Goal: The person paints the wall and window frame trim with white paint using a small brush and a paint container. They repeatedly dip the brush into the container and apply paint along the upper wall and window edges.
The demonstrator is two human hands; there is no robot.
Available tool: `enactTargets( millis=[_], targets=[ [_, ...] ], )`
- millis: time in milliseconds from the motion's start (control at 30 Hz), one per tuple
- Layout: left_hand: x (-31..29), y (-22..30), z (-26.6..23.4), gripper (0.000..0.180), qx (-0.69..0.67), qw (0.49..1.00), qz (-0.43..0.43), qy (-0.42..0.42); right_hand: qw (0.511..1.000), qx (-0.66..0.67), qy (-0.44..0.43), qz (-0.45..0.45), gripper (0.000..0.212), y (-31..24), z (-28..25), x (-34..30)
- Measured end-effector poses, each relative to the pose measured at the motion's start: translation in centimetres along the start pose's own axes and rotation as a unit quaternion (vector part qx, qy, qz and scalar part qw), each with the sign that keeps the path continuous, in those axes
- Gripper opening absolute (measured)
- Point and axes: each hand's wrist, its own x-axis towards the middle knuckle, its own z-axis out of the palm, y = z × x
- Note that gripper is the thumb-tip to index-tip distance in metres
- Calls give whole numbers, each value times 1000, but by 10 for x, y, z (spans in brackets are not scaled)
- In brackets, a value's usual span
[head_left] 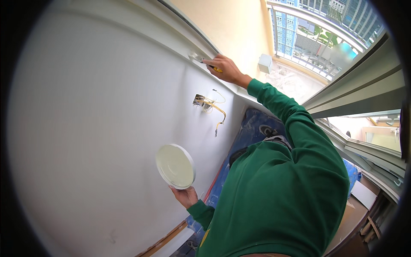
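Note:
My right hand (pixel 227 70) reaches up and grips a paintbrush (pixel 197 57) with a black and yellow handle. The pale bristles are at the white trim (pixel 171 45) along the edge of the wall; whether they touch it is hard to tell. Lower down, my left hand (pixel 185 197) holds a round white bucket lid (pixel 174 166) by its lower rim. The lid is tilted, its raised edge and pale inner face showing. Behind both hands runs the white wall (pixel 94 128).
Yellow wires (pixel 219 112) stick out of an open electrical box (pixel 198 100) in the wall. Blue sheeting (pixel 252 122) covers the floor. On the right are window frames (pixel 359 85) and, outside, a balcony railing (pixel 317 19). A white box (pixel 265 63) stands on the balcony.

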Motion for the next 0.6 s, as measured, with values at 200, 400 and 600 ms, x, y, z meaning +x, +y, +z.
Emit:
enactTargets(
  millis=[200, 400, 600],
  targets=[
    [5, 7, -18, 42, 19, 1000, -16, -15, 912, -75, -293, 277, 23, 62, 28, -144],
    [27, -9, -17, 44, 32, 997, -64, -31, 760, -140, -307, 555, 30, 79, -36, -337],
    [59, -28, -40, 44, 109, 977, -166, -80, 613, -199, -252, 722, 35, -11, -130, -476]
  ],
)
